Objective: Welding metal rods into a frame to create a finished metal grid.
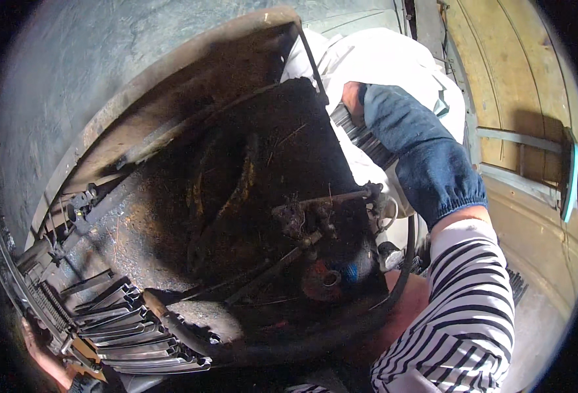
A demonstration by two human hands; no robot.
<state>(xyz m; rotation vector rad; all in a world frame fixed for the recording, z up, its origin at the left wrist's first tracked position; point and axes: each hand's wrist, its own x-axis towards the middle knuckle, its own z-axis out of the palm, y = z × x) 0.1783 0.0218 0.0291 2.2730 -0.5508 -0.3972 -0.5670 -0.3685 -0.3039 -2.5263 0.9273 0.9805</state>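
My right arm, in a striped sleeve and a dark blue sleeve cover, reaches to the far right. There my right hand is at a white sack or cloth, beside a bundle of thin dark strips. Its fingers are mostly hidden, so I cannot tell if it grips any strip. At the lower left my left hand lies along the machine's edge, fingers stretched out. Close to it, several shiny, narrow metal strips are lined up in a row.
A dark, greasy machine bed with a curved metal rim fills the middle. Rods and a bracket cross it, near a red round part. On the right stands a metal frame against a yellowish panel.
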